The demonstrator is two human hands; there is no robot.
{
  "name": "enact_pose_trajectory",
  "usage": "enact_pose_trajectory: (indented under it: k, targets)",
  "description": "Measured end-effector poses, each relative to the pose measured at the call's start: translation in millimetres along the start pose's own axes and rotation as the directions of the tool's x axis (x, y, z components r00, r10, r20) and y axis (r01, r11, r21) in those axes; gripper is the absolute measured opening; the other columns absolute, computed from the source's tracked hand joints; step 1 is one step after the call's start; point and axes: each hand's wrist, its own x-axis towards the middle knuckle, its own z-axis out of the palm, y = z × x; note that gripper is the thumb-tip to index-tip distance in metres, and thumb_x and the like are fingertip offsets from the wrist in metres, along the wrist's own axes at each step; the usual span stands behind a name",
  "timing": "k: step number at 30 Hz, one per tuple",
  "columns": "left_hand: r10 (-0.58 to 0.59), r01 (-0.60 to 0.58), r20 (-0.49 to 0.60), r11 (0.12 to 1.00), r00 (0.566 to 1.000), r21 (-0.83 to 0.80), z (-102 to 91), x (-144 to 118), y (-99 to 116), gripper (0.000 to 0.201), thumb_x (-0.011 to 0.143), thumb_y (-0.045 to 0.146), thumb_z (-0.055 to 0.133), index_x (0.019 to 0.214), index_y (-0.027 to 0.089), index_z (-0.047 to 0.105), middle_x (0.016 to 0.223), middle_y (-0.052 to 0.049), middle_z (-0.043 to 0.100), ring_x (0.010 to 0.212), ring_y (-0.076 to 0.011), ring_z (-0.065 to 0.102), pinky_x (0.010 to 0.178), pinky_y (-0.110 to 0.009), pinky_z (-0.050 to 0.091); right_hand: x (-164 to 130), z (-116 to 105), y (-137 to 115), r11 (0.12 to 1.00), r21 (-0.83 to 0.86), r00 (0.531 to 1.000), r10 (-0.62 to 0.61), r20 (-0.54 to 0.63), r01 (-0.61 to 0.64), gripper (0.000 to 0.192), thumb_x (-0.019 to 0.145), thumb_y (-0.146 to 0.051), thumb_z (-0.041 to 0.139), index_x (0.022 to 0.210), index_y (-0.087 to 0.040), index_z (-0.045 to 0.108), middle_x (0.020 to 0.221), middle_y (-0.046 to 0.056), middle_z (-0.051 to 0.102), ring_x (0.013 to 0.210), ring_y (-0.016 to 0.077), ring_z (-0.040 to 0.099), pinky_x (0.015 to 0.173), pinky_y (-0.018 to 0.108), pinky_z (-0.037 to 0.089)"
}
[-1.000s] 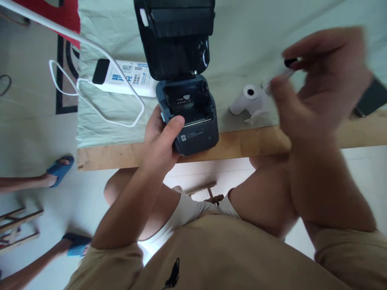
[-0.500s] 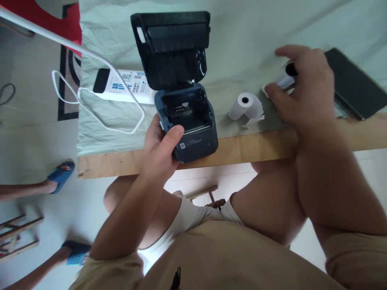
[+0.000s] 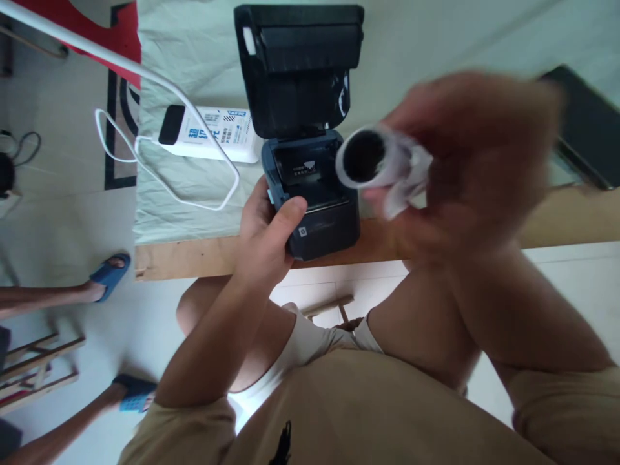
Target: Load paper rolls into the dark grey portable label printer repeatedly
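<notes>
- My left hand (image 3: 266, 232) grasps the printer (image 3: 324, 236) by its left side, fingers beneath as far as I can tell, thumb over the front rim
- My right hand (image 3: 484, 161) is blurred, its fingers clasped round the roll (image 3: 393, 158), which is just right of the bay (image 3: 310, 187), core facing left; whether it touches the printer I cannot tell
- I would hold the printer firm and level, thumb tucked to the front so the bay's mouth is unhindered
- A crumpled paper end (image 3: 404, 197) hangs under the roll; pinching it in keeps it from snagging
- The lid (image 3: 300, 71) is tipped back, so I would come in from the right or front
- The printer juts over the wooden edge of the tabletop (image 3: 188, 257); slackening the left grip risks a tip
- Left is tight: power bank (image 3: 217, 139) and looped cable (image 3: 194, 203)
- More room lies over the cloth (image 3: 436, 39), short of the phone (image 3: 593, 126)
</notes>
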Motion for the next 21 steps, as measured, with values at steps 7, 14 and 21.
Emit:
enact_pose_trajectory:
  k: [7,14,21]
  targets:
    - [0.105,-0.141,0.223,0.978,0.969,0.154,-16.1,5.1,-10.8,0.067,0.084,0.063,0.078,0.140,0.033,0.055,0.124,-0.005,0.070,0.125,-0.0324,0.070,0.099,-0.044,0.063,10.9,24.9,-1.6,0.812,-0.368,0.862,-0.504,-0.055,0.452,0.034,0.077,0.000,0.062,0.097,-0.028,0.059,0.103,-0.007,0.081,0.092,0.0142,0.078,0.086,0.031,0.059]
    - [0.089,-0.120,0.265,0.987,0.960,0.104,-15.8,5.0,-9.5,0.063,0.089,0.061,0.074,0.142,0.034,0.055,0.139,-0.005,0.067,0.136,-0.0325,0.065,0.110,-0.046,0.058,11.5,27.1,6.2,0.764,-0.357,0.796,-0.599,-0.083,0.538,0.015,0.094,-0.013,0.065,0.088,-0.027,0.063,0.101,-0.003,0.081,0.097,0.0168,0.078,0.079,0.035,0.056]
    - [0.047,-0.070,0.247,0.994,0.968,0.083,-12.5,3.6,-4.9,0.070,0.083,0.065,0.077,0.140,0.032,0.055,0.144,-0.007,0.065,0.141,-0.0343,0.061,0.117,-0.048,0.055,-3.2,24.4,1.6,0.738,-0.385,0.820,-0.564,0.097,0.554,0.010,0.099,-0.031,0.065,0.093,-0.025,0.071,0.090,-0.001,0.077,0.089,0.0202,0.072,0.073,0.039,0.049]
